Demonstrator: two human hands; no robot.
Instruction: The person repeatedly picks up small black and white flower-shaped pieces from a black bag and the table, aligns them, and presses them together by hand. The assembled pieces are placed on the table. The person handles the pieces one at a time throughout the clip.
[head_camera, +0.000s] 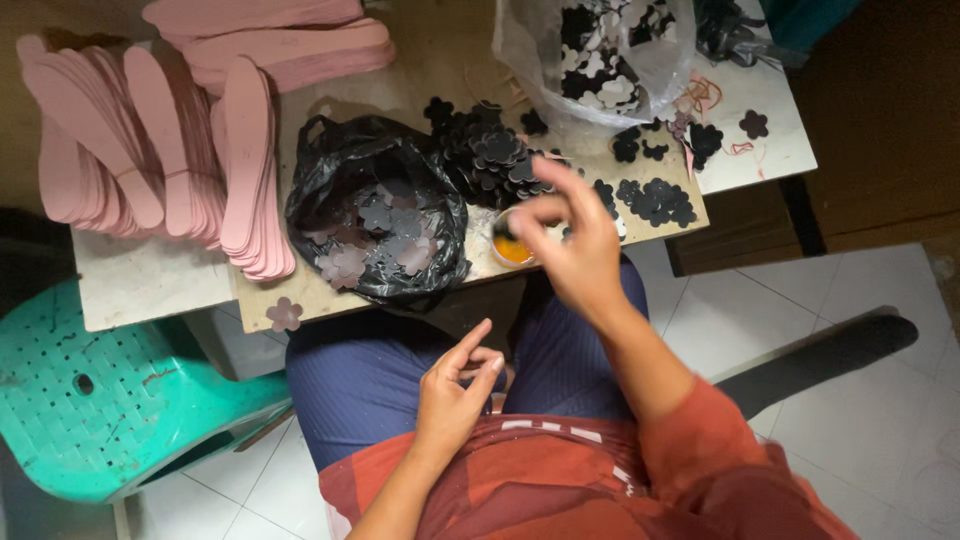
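My right hand hovers, blurred by motion, just over a small round pot of orange-yellow glue at the near edge of the wooden board. Its thumb and fingers are drawn together, and whether they pinch anything is unclear. My left hand rests low over my lap. Its fingers are loosely curled and the index finger is stretched out, with nothing seen in it. Just left of the pot, a black plastic bag lies open with several grey-pink flower-shaped cutouts in it. A heap of black flower cutouts lies behind the pot.
Stacks of pink shoe-sole shapes fill the left of the table, with more behind them. A clear bag of black and white flower pieces stands at the back. Loose black flowers lie at the right. A green plastic stool stands at the lower left.
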